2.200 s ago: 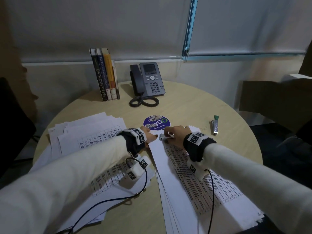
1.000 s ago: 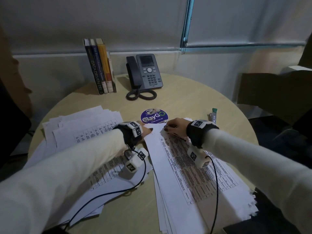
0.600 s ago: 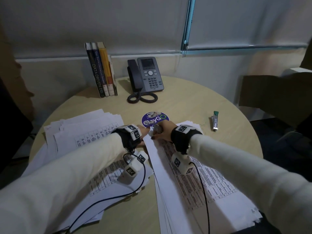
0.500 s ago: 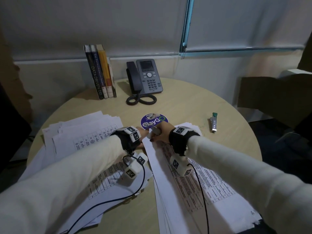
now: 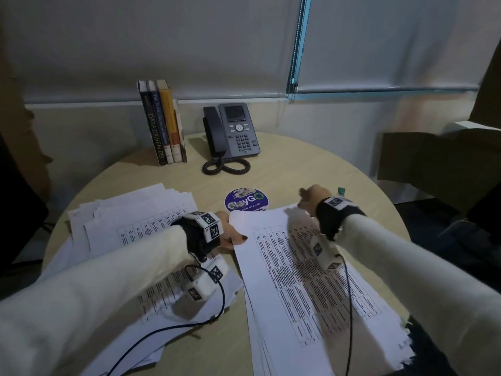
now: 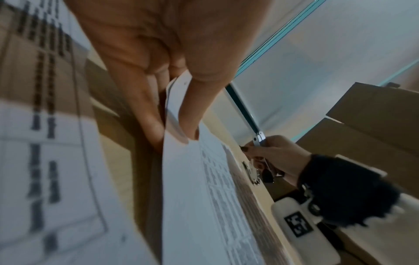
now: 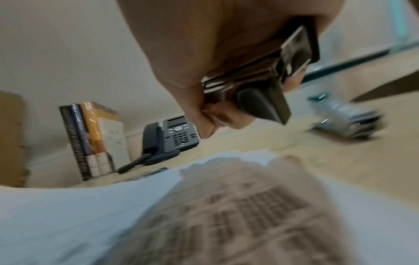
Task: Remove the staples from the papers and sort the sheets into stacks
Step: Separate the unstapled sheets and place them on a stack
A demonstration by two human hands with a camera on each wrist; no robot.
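A stack of printed sheets lies in front of me on the right side of the round table. My left hand pinches its top left corner between thumb and fingers, as the left wrist view shows on the lifted paper corner. My right hand is raised beyond the stack's top right corner and grips a metal staple remover, which also shows in the left wrist view as the staple remover. A looser pile of sheets lies on the left under my left forearm.
A silver tool with a green tip lies on the table just beyond my right hand. A round purple sticker sits mid-table. A desk phone and several upright books stand at the back. Cardboard boxes stand to the right.
My right hand has left the stack's top left corner and swung right and up with the staple remover. My left hand stays at that corner, pinching the paper.
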